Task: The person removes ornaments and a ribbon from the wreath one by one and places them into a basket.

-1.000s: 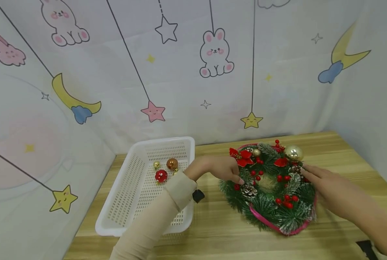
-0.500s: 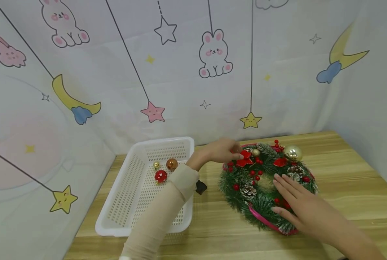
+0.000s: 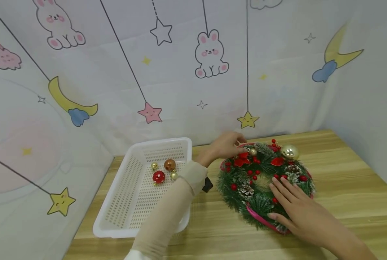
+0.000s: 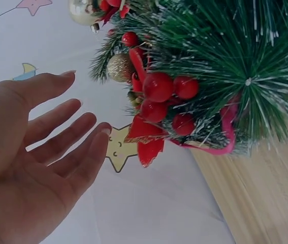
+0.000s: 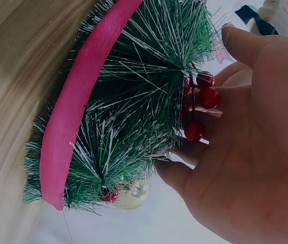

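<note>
A green Christmas wreath [image 3: 261, 213] with a pink ribbon [image 3: 259, 216], red berries, pine cones and poinsettias lies on the table. Over its far left edge hovers my left hand [image 3: 227, 145], fingers loosely bent and holding nothing. The left wrist view shows this hand [image 4: 47, 157] apart from the poinsettia [image 4: 146, 137] and the small gold ball [image 4: 120, 67]. My right hand [image 3: 302, 213] lies spread over the wreath's front right part. In the right wrist view its fingers [image 5: 174, 175] are extended behind a cluster of red berries [image 5: 209, 97].
Left of the wreath stands a white plastic basket [image 3: 99, 224] holding a red ball [image 3: 158, 177], a copper ball [image 3: 170, 165] and small gold balls [image 3: 154, 165]. A large pale gold ball [image 3: 289, 152] sits on the wreath's far right. A printed cloth [image 3: 180, 72] hangs behind the table.
My left hand has left the pine cone on the wreath's left side and moved to its far left edge. The right hand has shifted from the right edge to over the front right part.
</note>
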A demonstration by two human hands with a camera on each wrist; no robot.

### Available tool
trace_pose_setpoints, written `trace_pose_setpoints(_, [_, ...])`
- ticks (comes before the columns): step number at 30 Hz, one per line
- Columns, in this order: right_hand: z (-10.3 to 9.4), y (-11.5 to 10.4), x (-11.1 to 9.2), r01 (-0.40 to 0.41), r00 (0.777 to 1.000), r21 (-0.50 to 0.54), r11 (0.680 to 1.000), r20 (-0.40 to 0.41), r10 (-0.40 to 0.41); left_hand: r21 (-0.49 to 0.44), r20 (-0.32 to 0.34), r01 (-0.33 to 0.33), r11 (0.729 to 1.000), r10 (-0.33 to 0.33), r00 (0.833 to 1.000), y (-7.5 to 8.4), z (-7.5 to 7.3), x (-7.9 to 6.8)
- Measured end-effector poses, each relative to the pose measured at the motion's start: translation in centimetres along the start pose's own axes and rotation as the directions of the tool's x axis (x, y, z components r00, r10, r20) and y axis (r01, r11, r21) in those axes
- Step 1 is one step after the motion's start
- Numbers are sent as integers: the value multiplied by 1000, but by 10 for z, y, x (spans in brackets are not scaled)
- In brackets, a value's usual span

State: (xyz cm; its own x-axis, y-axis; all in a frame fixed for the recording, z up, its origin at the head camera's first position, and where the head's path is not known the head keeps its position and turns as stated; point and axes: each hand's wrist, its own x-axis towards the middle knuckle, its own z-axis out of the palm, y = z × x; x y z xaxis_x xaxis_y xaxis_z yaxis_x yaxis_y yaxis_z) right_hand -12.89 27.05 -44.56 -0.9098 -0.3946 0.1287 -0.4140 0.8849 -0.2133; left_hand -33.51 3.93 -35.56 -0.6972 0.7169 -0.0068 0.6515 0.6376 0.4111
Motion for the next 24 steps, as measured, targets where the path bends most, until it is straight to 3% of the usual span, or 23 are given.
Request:
trace_pose_setpoints(5, [-1,-1,1,-6,1000,-11,1000,7,6,74,-2,-3,997,3,1000,-1,8,10])
trace_pose_setpoints(15, [1,-1,0,11,1000,-51,999,-5,-11,72,-19,42,997,-41,999,1,26,23])
trace_pose_setpoints(24, [1,0,-1,9,1000,-58,998,-18,-10,95,-11,12,995,-11,1000,-1,36,30])
